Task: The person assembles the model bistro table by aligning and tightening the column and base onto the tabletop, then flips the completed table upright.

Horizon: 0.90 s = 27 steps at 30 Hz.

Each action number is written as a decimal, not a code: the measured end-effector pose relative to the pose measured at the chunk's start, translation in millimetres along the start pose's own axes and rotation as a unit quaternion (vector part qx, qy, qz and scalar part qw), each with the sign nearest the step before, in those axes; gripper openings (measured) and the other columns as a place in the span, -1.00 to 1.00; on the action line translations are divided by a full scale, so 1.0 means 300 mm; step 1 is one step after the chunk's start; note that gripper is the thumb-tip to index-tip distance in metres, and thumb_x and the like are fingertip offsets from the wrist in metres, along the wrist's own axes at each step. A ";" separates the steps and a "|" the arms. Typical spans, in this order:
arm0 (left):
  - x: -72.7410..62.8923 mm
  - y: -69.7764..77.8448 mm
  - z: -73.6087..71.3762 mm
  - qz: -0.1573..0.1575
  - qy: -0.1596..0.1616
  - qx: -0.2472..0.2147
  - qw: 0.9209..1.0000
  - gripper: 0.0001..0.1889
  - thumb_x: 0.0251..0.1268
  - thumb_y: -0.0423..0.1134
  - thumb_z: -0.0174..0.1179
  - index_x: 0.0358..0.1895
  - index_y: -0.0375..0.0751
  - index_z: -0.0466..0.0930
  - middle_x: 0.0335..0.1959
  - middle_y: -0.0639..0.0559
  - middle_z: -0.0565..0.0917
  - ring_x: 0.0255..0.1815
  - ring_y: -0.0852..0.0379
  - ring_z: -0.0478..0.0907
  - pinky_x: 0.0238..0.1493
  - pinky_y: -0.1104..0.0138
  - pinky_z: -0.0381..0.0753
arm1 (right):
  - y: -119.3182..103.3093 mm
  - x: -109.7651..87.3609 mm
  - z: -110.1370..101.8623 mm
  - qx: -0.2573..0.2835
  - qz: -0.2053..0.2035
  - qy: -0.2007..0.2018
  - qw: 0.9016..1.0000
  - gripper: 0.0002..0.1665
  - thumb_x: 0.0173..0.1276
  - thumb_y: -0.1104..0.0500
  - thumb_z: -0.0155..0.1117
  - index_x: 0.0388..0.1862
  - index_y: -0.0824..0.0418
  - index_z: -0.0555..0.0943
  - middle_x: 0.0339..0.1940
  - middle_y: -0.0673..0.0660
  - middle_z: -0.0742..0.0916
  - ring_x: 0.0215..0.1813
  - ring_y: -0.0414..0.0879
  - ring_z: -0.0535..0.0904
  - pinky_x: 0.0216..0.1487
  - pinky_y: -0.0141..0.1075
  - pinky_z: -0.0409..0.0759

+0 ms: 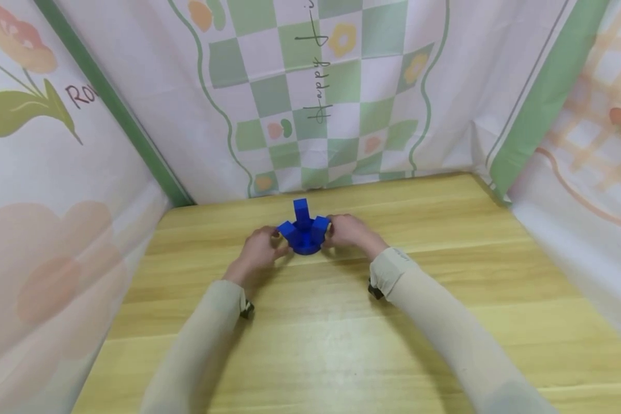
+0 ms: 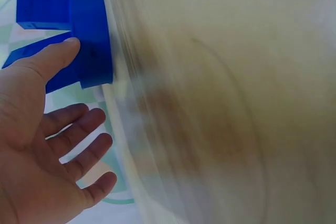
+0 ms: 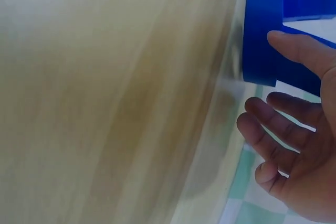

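A blue round-based piece (image 1: 305, 247) with three block-like prongs stands upright on the wooden table, between both hands. My left hand (image 1: 259, 250) is at its left side; in the left wrist view the thumb overlaps a prong near the base (image 2: 93, 40), and the other fingers are spread and slightly bent, away from the piece. On the opposite side is my right hand (image 1: 349, 231). Its thumb (image 3: 296, 48) lies across the blue base's edge in the right wrist view, with the other fingers loosely bent below. Whether either thumb actually touches the piece, I cannot tell.
The pale wooden table (image 1: 310, 333) runs back to a hanging cloth (image 1: 326, 155) with green checks. Printed cloth also hangs along the left (image 1: 57, 230) and right (image 1: 564, 195) sides. Small dark devices (image 1: 375, 288) sit under both sleeve cuffs.
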<state>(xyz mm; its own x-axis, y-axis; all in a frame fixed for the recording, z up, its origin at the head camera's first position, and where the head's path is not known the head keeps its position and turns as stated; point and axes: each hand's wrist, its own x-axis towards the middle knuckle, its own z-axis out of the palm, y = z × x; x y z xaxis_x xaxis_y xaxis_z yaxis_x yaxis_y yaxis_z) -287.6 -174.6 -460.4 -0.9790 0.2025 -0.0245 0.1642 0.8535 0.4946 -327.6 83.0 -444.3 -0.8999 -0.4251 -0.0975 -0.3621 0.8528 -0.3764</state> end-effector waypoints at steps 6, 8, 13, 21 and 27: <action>0.037 -0.005 0.011 0.019 -0.005 -0.004 1.000 -0.38 0.17 0.15 0.40 0.21 -0.10 0.55 0.16 -0.07 0.65 0.25 -0.13 0.51 0.36 -0.02 0.45 | -0.011 0.006 0.019 0.003 0.014 0.013 1.000 -0.33 0.10 -0.14 0.54 0.10 0.19 0.59 -0.17 0.14 0.78 -0.03 0.11 0.68 0.10 -0.02 0.63; 0.047 -0.008 0.015 0.025 -0.004 -0.003 1.000 -0.40 0.15 0.13 0.42 0.19 -0.10 0.57 0.13 -0.08 0.67 0.22 -0.13 0.53 0.33 -0.02 0.47 | -0.013 0.006 0.021 0.005 0.019 0.013 1.000 -0.31 0.11 -0.14 0.54 0.12 0.19 0.58 -0.15 0.15 0.78 -0.01 0.12 0.68 0.11 -0.02 0.63; 0.061 -0.005 0.024 0.033 -0.004 -0.008 0.999 -0.41 0.16 0.10 0.42 0.18 -0.15 0.58 0.06 -0.11 0.70 0.19 -0.16 0.54 0.32 -0.03 0.47 | -0.010 0.007 0.025 0.006 0.021 0.014 1.000 -0.34 0.12 -0.13 0.53 0.10 0.20 0.60 -0.08 0.18 0.77 0.04 0.14 0.67 0.16 -0.02 0.61; 0.049 0.020 0.010 0.026 -0.018 -0.068 0.997 -0.44 0.25 0.09 0.36 0.22 -0.13 0.57 0.16 -0.09 0.66 0.34 -0.14 0.47 0.44 -0.04 0.36 | 0.012 -0.008 -0.002 0.052 0.011 0.005 0.999 -0.43 0.13 -0.14 0.51 -0.12 0.30 0.69 -0.12 0.23 0.79 0.03 0.18 0.68 0.19 0.02 0.58; 0.039 0.051 -0.030 0.025 -0.010 -0.113 0.993 -0.40 0.28 0.10 0.32 0.28 -0.18 0.53 0.21 -0.09 0.65 0.38 -0.16 0.46 0.46 -0.04 0.35 | 0.030 -0.018 -0.032 0.112 -0.039 0.032 0.992 -0.51 0.19 -0.09 0.46 -0.08 0.27 0.72 -0.08 0.22 0.81 0.02 0.14 0.72 0.09 -0.03 0.66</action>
<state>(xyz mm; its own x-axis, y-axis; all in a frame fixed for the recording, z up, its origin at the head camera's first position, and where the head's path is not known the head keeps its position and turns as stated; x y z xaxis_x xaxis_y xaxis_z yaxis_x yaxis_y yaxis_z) -297.8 -163.5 -445.4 -0.9674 0.2532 -0.0112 0.1787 0.7127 0.6783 -328.3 95.9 -438.3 -0.8868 -0.4621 -0.0044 -0.3754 0.7259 -0.5763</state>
